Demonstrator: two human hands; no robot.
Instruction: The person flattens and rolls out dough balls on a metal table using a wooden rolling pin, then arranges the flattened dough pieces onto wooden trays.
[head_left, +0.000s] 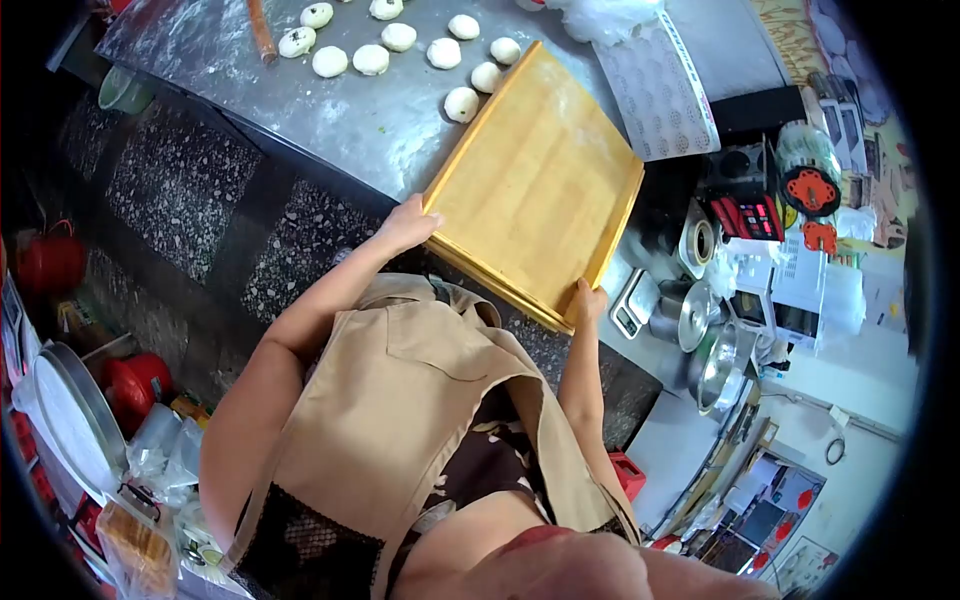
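A square wooden tray with low raised edges sits at the table's near right end, its front edge jutting toward my body. Its surface is bare apart from a dusting of what looks like flour. My left hand grips the near left corner, fingers hidden beneath. At the near right corner my right hand is closed on the rim, thumb on top. Just beyond the left rim lie several round pieces of dough, the closest being a dough ball. Dark flecks show on a few, such as the flattened dough piece.
A floured metal table spans the top, with a wooden rolling pin on it. To the right are a patterned white sheet, a small scale and metal bowls. Red stools stand left on the speckled floor.
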